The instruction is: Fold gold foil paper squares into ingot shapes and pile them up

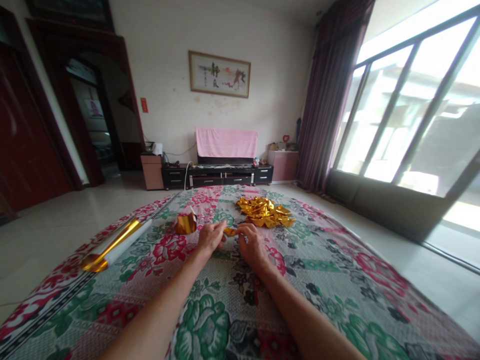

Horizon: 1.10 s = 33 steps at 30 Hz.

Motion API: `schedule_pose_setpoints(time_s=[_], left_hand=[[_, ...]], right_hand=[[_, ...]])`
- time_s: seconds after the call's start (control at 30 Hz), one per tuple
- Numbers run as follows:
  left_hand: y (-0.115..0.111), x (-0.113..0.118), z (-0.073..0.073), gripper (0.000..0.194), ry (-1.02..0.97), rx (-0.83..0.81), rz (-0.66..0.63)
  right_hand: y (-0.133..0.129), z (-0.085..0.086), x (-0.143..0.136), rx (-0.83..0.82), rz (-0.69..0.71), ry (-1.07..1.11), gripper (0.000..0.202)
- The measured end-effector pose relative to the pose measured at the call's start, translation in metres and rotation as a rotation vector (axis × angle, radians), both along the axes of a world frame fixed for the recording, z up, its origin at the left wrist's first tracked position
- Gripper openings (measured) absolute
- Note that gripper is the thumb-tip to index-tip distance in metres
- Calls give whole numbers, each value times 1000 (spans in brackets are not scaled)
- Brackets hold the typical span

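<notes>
A small piece of gold foil (230, 232) is held between my two hands above the flowered cloth. My left hand (212, 236) pinches its left end with closed fingers. The right end is in the closed fingers of my right hand (253, 243). Just beyond my right hand lies a pile of folded, shiny gold foil pieces (264, 211). To the left of my left hand stands a curled stack of gold foil (186, 223) with a white edge.
A long roll of gold foil (112, 245) with a pale side lies at the left of the round, cloth-covered table (322, 305). Behind the table are a low black cabinet (221, 179) and a pink cloth (227, 143). Windows are at the right.
</notes>
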<state>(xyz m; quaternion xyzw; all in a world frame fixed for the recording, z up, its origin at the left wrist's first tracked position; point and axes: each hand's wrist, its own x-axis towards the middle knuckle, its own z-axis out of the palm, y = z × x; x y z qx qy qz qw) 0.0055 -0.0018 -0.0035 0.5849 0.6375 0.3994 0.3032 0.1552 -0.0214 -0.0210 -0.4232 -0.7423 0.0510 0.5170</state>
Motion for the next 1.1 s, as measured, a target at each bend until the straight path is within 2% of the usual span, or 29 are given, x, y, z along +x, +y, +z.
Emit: schedule_pose_setpoints(time_s=[0.1,0.2,0.3,0.4,0.57,0.8,0.97,1.1], left_hand=[[-3,-4,1,34,113,220,26],[-5,-5,-1,30,261,443,-32],[-5,-5,-7,31,380,532,-114],[-3,-4,-11,29,411,532,-171],[-3,-2,-12,24,321,513,-249],[-6,5,-14,18,311,497,-239],[0,17,-11,19,376,431,-198],[12,41,-2,20,432,439,-239]], right_hand=[[1,0,0,-7,-28,12,23],[4,-2,1,-43,-91,32,23],[7,-4,2,-74,-132,58,23],[8,-5,3,-91,-138,80,23],[7,-3,3,-132,-154,83,24],[8,-2,3,-149,-175,129,34],[17,-3,21,-174,-324,347,34],[25,-5,48,-222,-448,518,34]])
